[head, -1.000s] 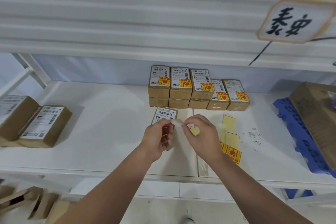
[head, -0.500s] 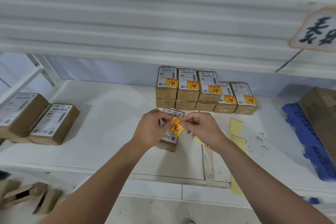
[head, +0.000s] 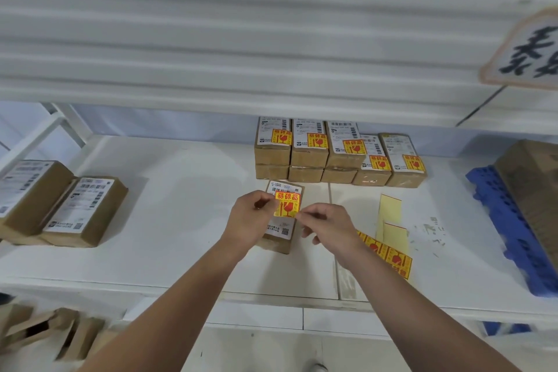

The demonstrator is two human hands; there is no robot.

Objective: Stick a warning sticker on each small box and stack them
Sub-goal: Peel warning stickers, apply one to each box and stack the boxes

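While both hands, left hand [head: 252, 214] and right hand [head: 327, 225], pinch the fragile-goods sticker [head: 287, 205] over the small box [head: 280, 217], uneven lowering risks creases, skew.

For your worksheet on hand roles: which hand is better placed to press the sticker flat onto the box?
Right hand: it pinches only the lower corner of the sticker. The left hand grips the sticker's left edge over the box.

The yellow warning sticker [head: 287, 205] at centre frame reads 易碎品 in red. The hanging sign [head: 527, 53] at upper right shows black characters, cut off. Shipping-label print is too small to read.
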